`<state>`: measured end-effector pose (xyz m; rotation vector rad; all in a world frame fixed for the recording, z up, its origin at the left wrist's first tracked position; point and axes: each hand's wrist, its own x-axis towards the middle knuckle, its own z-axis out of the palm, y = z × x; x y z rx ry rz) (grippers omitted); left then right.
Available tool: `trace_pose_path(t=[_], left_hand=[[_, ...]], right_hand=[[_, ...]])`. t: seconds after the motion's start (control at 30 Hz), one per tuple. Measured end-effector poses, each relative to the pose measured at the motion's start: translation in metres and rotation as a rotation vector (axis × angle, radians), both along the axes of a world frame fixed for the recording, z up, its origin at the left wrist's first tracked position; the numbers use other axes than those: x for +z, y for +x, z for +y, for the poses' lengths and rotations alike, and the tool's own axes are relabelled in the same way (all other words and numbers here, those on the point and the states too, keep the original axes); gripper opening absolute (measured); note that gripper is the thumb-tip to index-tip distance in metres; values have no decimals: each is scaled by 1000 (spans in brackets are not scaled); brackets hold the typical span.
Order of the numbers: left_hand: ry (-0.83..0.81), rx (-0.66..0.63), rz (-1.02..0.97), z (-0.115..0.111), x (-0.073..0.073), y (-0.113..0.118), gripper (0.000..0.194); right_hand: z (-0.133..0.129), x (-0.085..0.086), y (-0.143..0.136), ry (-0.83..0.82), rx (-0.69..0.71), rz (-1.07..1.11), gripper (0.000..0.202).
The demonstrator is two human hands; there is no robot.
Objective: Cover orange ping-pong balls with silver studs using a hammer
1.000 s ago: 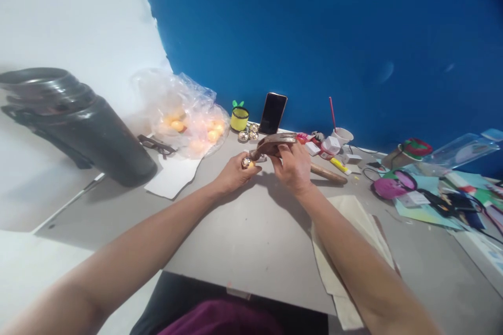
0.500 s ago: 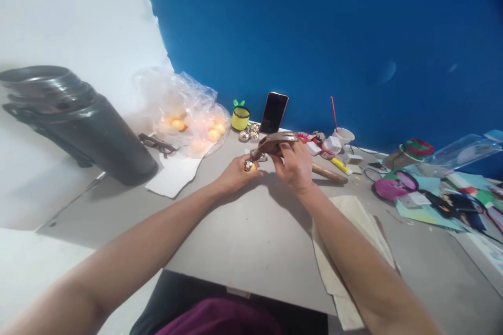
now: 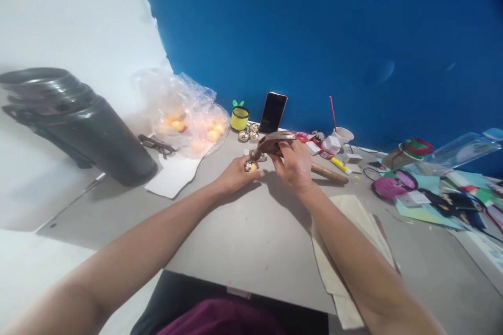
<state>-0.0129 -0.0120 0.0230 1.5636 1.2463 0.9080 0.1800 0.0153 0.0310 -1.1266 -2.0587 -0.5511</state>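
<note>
My left hand [image 3: 234, 174] is closed round a small orange ball [image 3: 252, 167] partly covered with shiny gold-and-silver studs. In my right hand [image 3: 295, 164] is a claw hammer [image 3: 275, 140], gripped close to its metal head. Its wooden handle [image 3: 330, 172] sticks out to the right beneath the hand. The hammer's striking face touches or hovers just over the studded ball; I cannot tell which. Behind the hands lies a small grey-white item [image 3: 262, 157], partly hidden. Several shiny studded balls [image 3: 249, 133] rest farther back.
A dark thermos [image 3: 98, 125] and glasses [image 3: 157, 144] stand left, beside a plastic bag of orange balls [image 3: 188, 125] and white paper [image 3: 173, 175]. A phone [image 3: 274, 112] leans on the wall. Right are a paper cup [image 3: 342, 137], cloth [image 3: 346, 251], plastic bottle [image 3: 463, 153] and clutter.
The hammer head has shifted very slightly left and down over the ball. Both hands otherwise keep nearly the same place and grip.
</note>
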Motion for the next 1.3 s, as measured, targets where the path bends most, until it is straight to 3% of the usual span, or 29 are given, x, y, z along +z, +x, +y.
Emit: trace_pose_path(t=[0.23,0.37,0.5,0.77,1.3], left_hand=[[31,0,64,1,2,0,27],[57,20,-15,-1,0,0,26],[-36,-24,-120,-4,0,0,28],[-77,-48,-172,-1,-1,-1,21],[-55,-34,-101,-2,5,0,27]], right_hand=[[0,-1,1,15,8,3,20],[0,0,0,-10,13,-16,18],[-1,0,0,-2,14,-30,20],[0,0,1,13,5,-31,21],[0,2,1,-19,27,-28,22]])
